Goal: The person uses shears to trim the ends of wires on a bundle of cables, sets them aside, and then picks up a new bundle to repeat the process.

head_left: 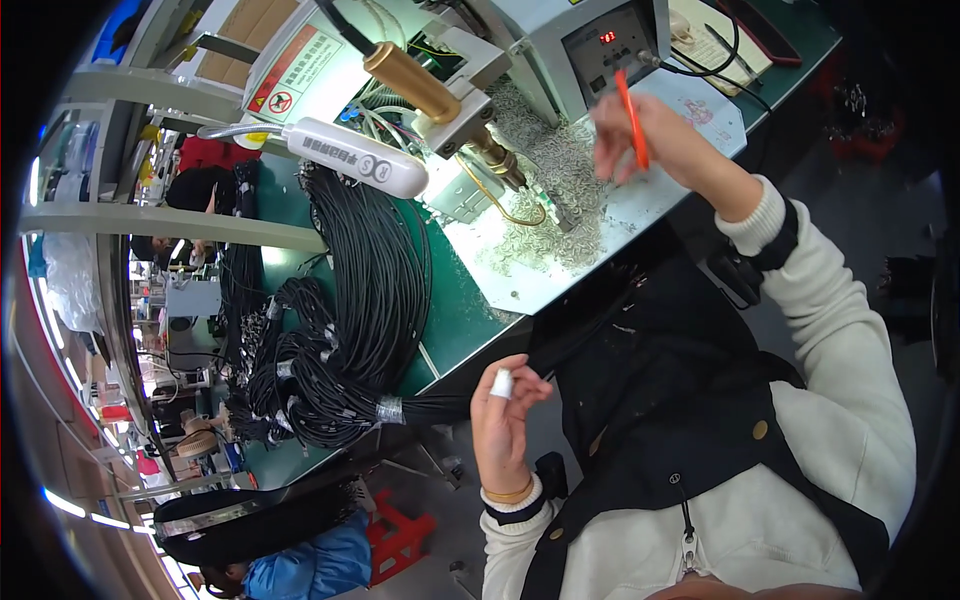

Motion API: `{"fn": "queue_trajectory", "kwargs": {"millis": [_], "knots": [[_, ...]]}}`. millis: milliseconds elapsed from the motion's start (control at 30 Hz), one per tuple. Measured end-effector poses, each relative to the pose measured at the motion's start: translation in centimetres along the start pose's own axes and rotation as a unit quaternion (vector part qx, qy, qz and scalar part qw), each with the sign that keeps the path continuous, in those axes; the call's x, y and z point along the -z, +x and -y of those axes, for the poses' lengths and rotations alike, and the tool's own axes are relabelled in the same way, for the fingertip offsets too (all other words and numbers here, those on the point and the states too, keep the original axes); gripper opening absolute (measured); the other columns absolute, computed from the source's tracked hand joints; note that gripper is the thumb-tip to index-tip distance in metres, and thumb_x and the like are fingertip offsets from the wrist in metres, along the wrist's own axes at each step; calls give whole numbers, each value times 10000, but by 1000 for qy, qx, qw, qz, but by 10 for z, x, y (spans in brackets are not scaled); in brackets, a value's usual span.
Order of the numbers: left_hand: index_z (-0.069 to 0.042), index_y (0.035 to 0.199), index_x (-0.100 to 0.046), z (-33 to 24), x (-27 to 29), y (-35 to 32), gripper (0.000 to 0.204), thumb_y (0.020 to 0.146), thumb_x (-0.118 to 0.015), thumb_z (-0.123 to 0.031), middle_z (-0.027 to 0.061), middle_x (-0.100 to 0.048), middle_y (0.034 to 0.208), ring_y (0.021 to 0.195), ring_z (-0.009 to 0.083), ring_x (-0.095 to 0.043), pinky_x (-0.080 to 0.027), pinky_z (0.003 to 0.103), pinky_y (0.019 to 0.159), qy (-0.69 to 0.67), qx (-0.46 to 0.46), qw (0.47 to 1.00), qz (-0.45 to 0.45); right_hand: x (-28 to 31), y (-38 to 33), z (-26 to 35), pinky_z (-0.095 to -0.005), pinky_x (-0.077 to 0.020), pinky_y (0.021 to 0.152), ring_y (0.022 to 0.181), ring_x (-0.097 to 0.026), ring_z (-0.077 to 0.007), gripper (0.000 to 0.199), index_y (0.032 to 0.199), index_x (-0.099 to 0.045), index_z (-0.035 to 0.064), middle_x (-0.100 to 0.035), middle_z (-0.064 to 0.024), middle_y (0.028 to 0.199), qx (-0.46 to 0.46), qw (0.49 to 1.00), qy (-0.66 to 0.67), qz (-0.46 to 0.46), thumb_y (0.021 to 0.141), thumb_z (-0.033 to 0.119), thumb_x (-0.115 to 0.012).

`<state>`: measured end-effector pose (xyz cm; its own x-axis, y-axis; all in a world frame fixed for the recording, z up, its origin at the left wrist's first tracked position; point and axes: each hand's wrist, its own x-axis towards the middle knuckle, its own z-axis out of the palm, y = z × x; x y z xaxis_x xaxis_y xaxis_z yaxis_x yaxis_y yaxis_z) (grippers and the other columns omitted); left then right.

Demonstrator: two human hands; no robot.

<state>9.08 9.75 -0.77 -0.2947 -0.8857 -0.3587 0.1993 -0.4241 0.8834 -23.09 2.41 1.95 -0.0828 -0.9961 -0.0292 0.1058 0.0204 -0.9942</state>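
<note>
My right hand (pixel 655 140) is above the white work plate, just in front of the grey control box. It holds a slim orange tool (pixel 631 115) whose exact kind I cannot make out; the fingers are slightly blurred. Low at the front of the bench, my left hand (pixel 508 415) is apart from everything, fingers loosely bent and spread, with white tape on one fingertip. Between and beyond the hands, a brass-coloured soldering iron (pixel 495 158) points down at a small metal fixture (pixel 560 214). Small silvery metal bits (pixel 540 240) lie heaped around it on the white plate (pixel 490 282).
Bundles of black cables (pixel 370 270) cover the green bench at left. A white lamp head (pixel 355 160) juts out beside the iron. The control box (pixel 612 50) stands behind, with a notebook (pixel 715 50) to its right. A person in blue (pixel 310 560) sits at lower left.
</note>
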Motion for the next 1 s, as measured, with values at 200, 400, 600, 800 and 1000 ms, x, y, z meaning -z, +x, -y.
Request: {"fn": "queue_trajectory", "kwargs": {"millis": [200,400,600,800,1000], "knots": [[51,1102,-452,-22,17,-4,313,902,-382,-180,69,-525,735,665,202,-575,-483,287,652,30,-118,990,-77,2,-17,-15,-232,-494,518,742,-618,-156,260,923,-519,13,-609,-115,818,85,990,-116,0,837,258,-523],[48,1117,-446,-21,47,-14,305,890,-396,-148,71,-540,775,673,195,-578,-488,287,643,4,-159,986,-49,-22,-36,1,-196,-428,435,643,-599,-128,216,915,-521,19,-593,-72,748,-162,974,-25,160,832,217,-533],[35,1099,-458,-25,54,-27,281,882,-418,-139,71,-536,832,730,179,-565,-470,268,666,9,-189,972,-138,-3,-12,0,-195,-424,491,596,-568,-108,221,880,-529,22,-557,-38,691,67,991,-12,-119,823,234,-557],[-7,1100,-460,-36,92,-35,280,868,-483,-162,62,-524,970,867,149,-516,-413,247,749,-15,-335,854,-398,17,-30,-14,-236,-433,658,786,-570,-146,157,899,-518,-8,-554,-47,770,127,922,-362,-49,790,95,-562],[-4,1086,-461,-23,126,-2,359,867,-510,-284,76,-543,907,829,162,-523,-411,303,772,-77,-144,957,-241,45,-22,-21,-346,-442,747,880,-555,-319,254,984,-468,-50,-565,-165,974,329,710,-621,-45,742,3,-528]]}}
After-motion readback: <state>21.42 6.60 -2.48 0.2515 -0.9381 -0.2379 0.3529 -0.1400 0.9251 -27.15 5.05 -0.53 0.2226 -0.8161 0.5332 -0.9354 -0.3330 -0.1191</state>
